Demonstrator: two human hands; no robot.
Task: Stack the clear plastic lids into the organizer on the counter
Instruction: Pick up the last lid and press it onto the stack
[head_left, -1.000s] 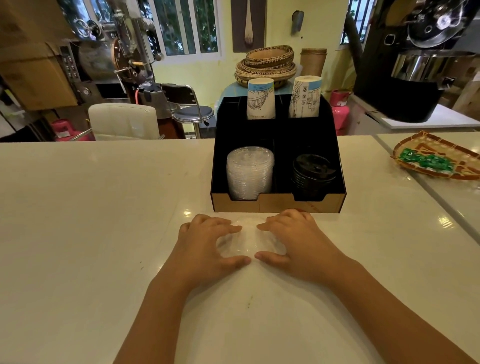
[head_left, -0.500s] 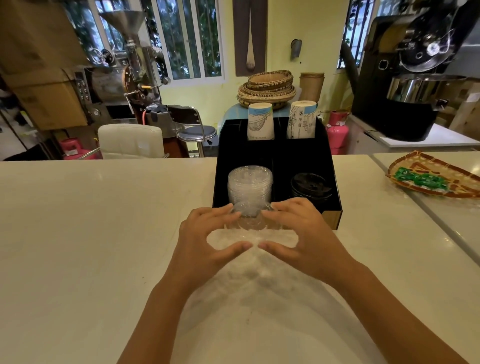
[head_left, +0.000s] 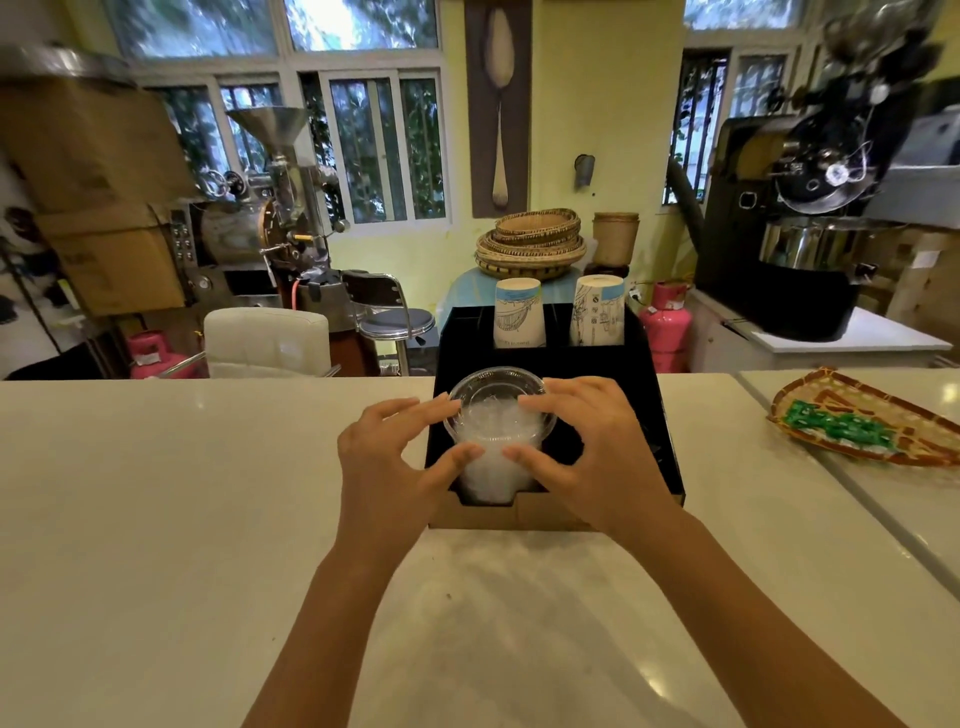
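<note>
A black organizer with a brown cardboard front (head_left: 540, 514) stands on the white counter (head_left: 156, 519). In its front left compartment is a stack of clear plastic lids (head_left: 491, 467). A clear plastic lid (head_left: 493, 397) sits at the top of that stack, tilted. My left hand (head_left: 395, 467) and my right hand (head_left: 592, 452) hold this lid by its rim from either side, fingertips on its edge. The front right compartment is hidden behind my right hand. Two paper cup stacks (head_left: 519, 314) stand in the back compartments.
A woven tray with green packets (head_left: 852, 421) lies on the counter at the right. Behind the counter are a white chair (head_left: 267, 340), a stool (head_left: 397, 322), coffee roasting machines (head_left: 810, 218) and pink gas cylinders (head_left: 667, 332).
Both hands lifted a clear lid off the counter and carried it forward over the organizer's front wall onto the stack in the front left compartment. The camera view tilted upward.
</note>
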